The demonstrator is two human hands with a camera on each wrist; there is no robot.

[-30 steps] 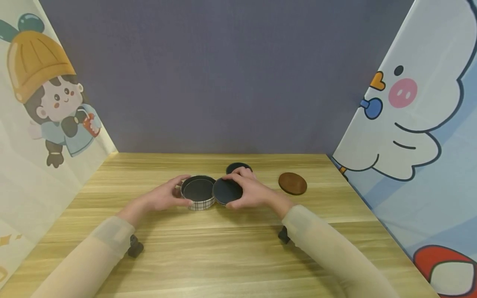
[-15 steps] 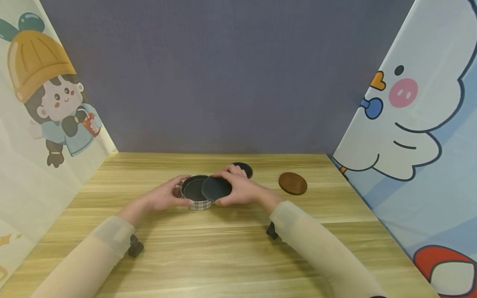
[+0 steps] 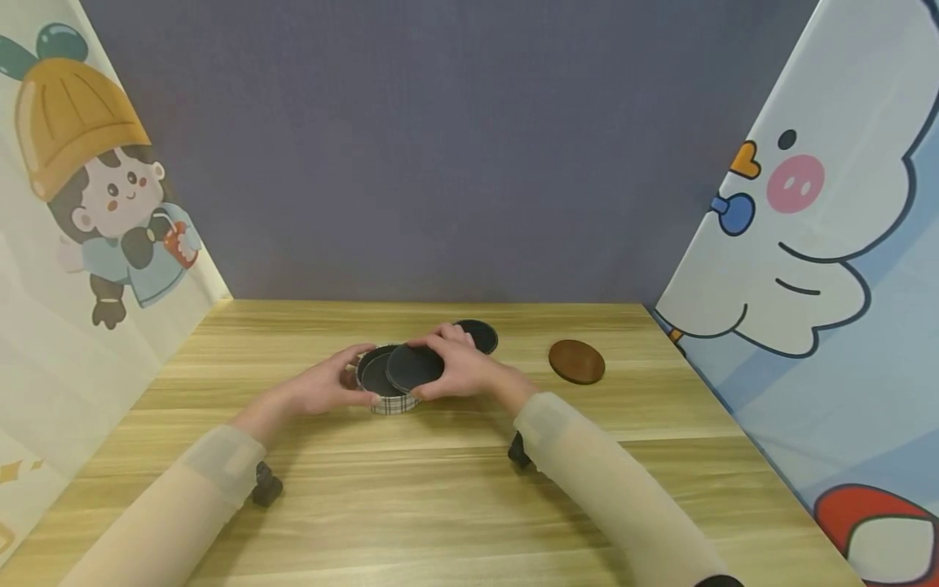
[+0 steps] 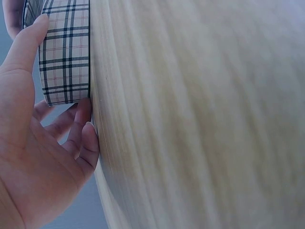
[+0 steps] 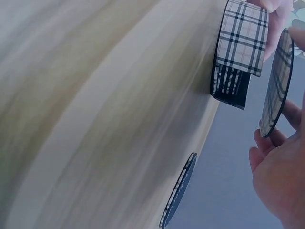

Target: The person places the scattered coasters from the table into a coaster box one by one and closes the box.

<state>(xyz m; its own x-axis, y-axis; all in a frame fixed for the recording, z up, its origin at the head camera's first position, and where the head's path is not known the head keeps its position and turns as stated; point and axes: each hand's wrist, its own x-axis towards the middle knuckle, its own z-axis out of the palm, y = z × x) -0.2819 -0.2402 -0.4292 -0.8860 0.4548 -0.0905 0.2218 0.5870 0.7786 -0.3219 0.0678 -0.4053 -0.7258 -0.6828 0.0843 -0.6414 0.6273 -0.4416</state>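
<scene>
A round plaid box [image 3: 389,402] with a dark inside stands on the wooden table [image 3: 455,505]. My left hand [image 3: 350,377] grips its left wall; the left wrist view shows the thumb and fingers [image 4: 82,131] curled round the plaid box [image 4: 64,57]. My right hand [image 3: 440,364] holds a dark round disc [image 3: 413,367] by its edge, tilted over the box's right half. In the right wrist view the disc [image 5: 275,88] shows a plaid face and hangs just above the plaid box [image 5: 240,38], apart from it.
A second dark disc [image 3: 478,334] lies flat on the table just behind my right hand, also the edge-on disc [image 5: 178,191] in the right wrist view. A brown disc [image 3: 576,361] lies further right. Cartoon-printed panels wall both sides, a grey backdrop [image 3: 440,147] the rear.
My right hand has carried the dark disc leftward from beside the box to over its opening. The disc behind it shows more. My left hand has kept still on the box.
</scene>
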